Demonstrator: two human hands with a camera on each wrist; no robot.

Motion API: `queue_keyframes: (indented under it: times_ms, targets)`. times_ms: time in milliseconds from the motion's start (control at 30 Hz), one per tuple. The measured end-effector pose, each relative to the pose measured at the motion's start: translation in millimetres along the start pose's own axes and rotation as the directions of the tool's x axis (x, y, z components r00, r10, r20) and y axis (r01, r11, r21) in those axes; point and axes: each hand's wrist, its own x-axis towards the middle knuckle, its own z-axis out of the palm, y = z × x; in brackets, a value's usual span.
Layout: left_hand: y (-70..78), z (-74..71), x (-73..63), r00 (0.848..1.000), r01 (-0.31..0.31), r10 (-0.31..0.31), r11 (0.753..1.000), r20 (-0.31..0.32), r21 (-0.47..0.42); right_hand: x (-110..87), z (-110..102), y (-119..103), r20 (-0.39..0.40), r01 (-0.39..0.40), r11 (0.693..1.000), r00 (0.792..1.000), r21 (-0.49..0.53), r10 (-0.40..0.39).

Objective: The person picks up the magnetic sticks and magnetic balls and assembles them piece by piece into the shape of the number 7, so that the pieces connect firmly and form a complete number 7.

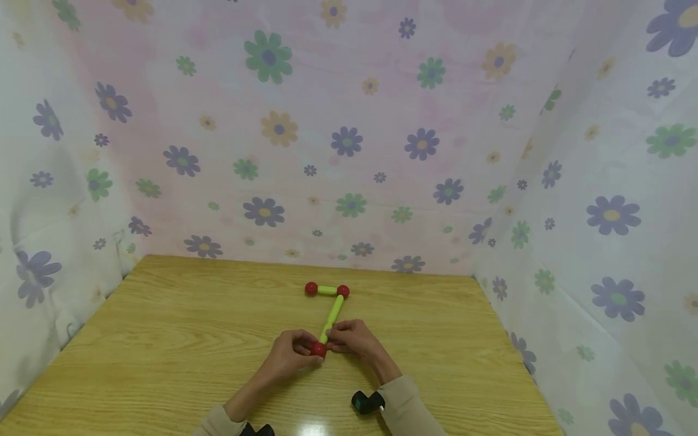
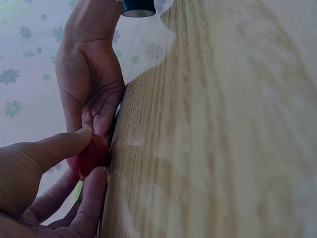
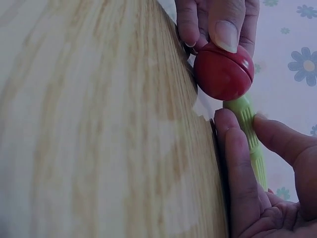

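My left hand (image 1: 288, 355) pinches the near red ball (image 1: 319, 350) between thumb and fingers, low over the wooden table. To its right, my right hand (image 1: 357, 342) pinches a long yellow-green rod (image 1: 335, 312) close to that ball. In the right wrist view the grooved rod (image 3: 243, 116) meets the red ball (image 3: 223, 74), which has a seam line around it. The rod's far end reaches a second red ball (image 1: 343, 291). From there a short yellow-green rod (image 1: 327, 290) runs left to a third red ball (image 1: 311, 289). Fingers partly cover the ball (image 2: 94, 156) in the left wrist view.
The wood-grain table (image 1: 191, 315) spreads around both hands. Flower-printed cloth (image 1: 349, 175) hangs behind it and along both sides. A black device (image 1: 368, 402) is worn at the right wrist, and another dark one (image 1: 257, 430) shows at the left wrist.
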Motion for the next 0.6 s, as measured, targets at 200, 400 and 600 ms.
queue_keyframes:
  times_ms: [200, 400, 600]
  targets:
    - [-1.6, -3.2, -0.2, 0.999, -0.004, 0.005, 1.000, 0.032, -0.014, 0.4, -2.2, 2.2, 0.029, -0.005, 1.000, 1.000, 0.010, 0.004]
    - [-2.3, -5.0, -2.3, 0.999, -0.016, 0.018, 0.999, 0.050, -0.046, -1.5, -5.7, 5.0, 0.062, 0.015, 1.000, 0.998, -0.008, -0.014]
    - [-1.9, -6.5, -4.7, 0.998, -0.017, 0.020, 0.998, 0.053, -0.061, -3.7, -5.5, 6.5, 0.036, -0.001, 0.999, 0.999, 0.037, 0.000]
